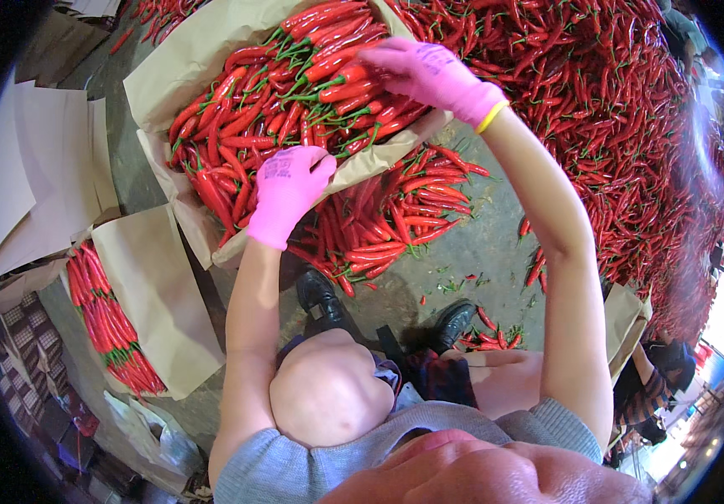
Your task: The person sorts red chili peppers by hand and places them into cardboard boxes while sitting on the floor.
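Note:
Red chili peppers (244,109) with green stems fill a box (164,84) lined with brown paper, many lying side by side in rows. My left hand (290,191), in a pink glove, is over the box's near side with its fingers curled in. Its fingertips are hidden, so whatever they hold cannot be made out. On the far right part of the rows rests my right hand (429,76), also gloved in pink. Its fingers are stretched out over the peppers and slightly blurred.
A large heap of loose chilies (622,134) spreads along the right. A smaller pile (395,214) lies on the concrete floor by the box. At left stand another packed box of chilies (114,328) and stacked cardboard sheets (51,176). Another person (656,378) is at lower right.

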`<state>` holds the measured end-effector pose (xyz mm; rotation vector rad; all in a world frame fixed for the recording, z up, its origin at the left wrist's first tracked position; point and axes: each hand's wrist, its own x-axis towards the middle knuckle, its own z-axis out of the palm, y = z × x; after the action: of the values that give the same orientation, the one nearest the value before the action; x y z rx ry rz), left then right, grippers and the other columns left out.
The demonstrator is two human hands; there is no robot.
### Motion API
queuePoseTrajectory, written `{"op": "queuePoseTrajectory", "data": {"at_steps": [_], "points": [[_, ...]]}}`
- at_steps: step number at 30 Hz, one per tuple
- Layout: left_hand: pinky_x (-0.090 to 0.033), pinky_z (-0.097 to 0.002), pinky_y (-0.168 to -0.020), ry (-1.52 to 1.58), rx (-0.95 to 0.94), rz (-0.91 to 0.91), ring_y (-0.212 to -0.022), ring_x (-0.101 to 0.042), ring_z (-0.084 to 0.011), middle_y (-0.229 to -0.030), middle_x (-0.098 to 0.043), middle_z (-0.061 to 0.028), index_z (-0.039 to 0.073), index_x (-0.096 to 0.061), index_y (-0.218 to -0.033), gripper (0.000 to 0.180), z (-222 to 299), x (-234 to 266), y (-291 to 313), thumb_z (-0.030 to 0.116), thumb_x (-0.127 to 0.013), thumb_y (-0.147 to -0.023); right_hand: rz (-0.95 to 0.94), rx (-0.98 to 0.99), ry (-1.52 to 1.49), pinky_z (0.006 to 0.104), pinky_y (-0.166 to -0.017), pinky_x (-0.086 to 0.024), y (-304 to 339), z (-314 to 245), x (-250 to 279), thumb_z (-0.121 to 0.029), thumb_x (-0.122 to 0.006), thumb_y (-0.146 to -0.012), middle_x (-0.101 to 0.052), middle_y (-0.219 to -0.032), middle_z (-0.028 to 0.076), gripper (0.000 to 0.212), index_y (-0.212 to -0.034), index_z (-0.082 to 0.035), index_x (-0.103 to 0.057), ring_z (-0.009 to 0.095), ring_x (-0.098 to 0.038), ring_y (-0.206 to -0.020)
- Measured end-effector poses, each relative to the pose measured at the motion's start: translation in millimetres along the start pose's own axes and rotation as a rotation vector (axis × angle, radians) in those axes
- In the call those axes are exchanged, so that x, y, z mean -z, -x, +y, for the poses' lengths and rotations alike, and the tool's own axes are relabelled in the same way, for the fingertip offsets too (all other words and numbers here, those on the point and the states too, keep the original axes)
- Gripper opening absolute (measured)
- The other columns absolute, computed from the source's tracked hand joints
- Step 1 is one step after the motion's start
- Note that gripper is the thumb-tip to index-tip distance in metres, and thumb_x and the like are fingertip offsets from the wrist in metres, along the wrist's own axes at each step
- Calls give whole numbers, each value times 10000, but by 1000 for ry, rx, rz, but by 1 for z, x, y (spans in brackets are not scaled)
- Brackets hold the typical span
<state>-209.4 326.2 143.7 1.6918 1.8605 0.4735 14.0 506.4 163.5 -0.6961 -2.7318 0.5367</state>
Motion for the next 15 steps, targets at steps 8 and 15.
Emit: {"op": "queuePoseTrajectory", "data": {"at_steps": [8, 15], "points": [[-516, -385, -650, -109, -362, 300, -739, -673, -274, -794, -679, -81, 94, -716, -904, 237, 42, -9, -13, 322, -709, -838, 54, -242, 136, 372, -775, -527, 57, 8, 33, -151, -706, -827, -623, -967, 108, 240, -1060, -92, -689, 296, -648, -881], [-503, -401, -661, -250, -407, 366, -732, -657, -271, -799, -661, -54, 122, -653, -871, 191, 39, -31, -41, 288, -727, -814, -100, -287, 423, 444, -763, -520, 46, 4, 0, -158, -648, -809, -605, -987, 102, 176, -983, -128, -635, 320, -649, -911]]}}
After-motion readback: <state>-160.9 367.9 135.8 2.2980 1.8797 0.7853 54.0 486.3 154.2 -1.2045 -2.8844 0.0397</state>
